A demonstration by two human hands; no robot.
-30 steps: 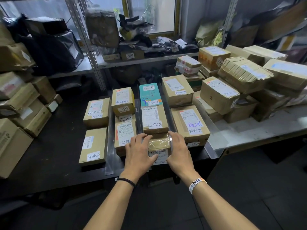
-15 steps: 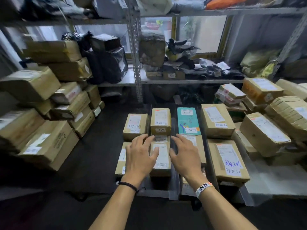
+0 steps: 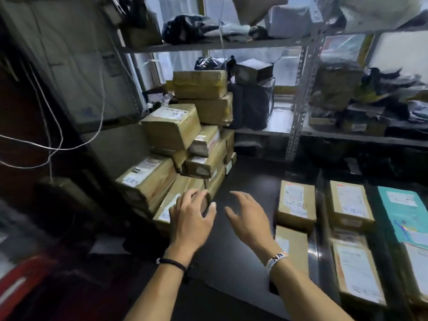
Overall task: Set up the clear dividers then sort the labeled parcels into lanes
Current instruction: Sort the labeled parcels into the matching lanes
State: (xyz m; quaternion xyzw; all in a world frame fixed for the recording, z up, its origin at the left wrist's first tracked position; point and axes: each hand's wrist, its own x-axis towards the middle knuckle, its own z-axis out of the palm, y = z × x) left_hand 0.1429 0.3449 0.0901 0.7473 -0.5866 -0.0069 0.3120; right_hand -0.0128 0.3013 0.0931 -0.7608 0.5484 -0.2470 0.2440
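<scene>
Left hand (image 3: 190, 218) and right hand (image 3: 249, 218) hovered, fingers loosely spread, holding nothing, over the matte black desk (image 3: 240, 256). They had left the flat, labeled cardboard parcels (image 3: 296, 205), now at the desk's right; the left hand perhaps touched a taped brown stack (image 3: 185, 144) at the desk's left.

The single head-worn camera looks forward and down, close above the table (image 3: 245, 181), toward stacked parcels (image 3: 171, 130).

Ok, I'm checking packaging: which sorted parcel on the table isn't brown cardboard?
The teal parcel at the far right edge; the others beside it are brown boxes with white labels.
</scene>
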